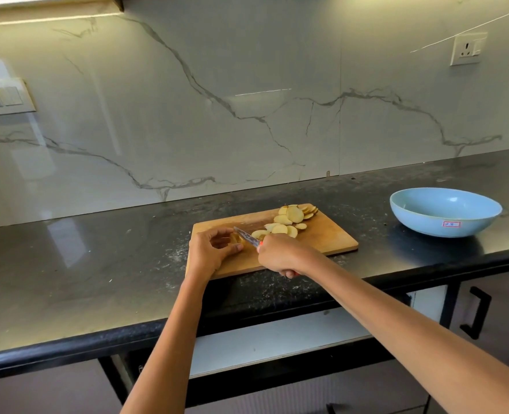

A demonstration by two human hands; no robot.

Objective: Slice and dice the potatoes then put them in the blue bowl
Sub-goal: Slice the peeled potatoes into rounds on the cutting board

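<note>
we see the left hand [214,249] pinching a potato piece [237,239] on the cutting board [331,234]; right hand [280,253] grips the knife [247,236], potato slices [289,219] beside it. blue bowl [444,212] sits well apart on the desk [97,264].

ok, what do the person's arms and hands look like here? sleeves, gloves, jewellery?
Both arms are bare as far up as the head view shows: no sleeves in frame. The left hand and right hand are ungloved. No rings, bracelets or watch can be seen on the wrists or fingers that show, and no markings or tape.
</note>
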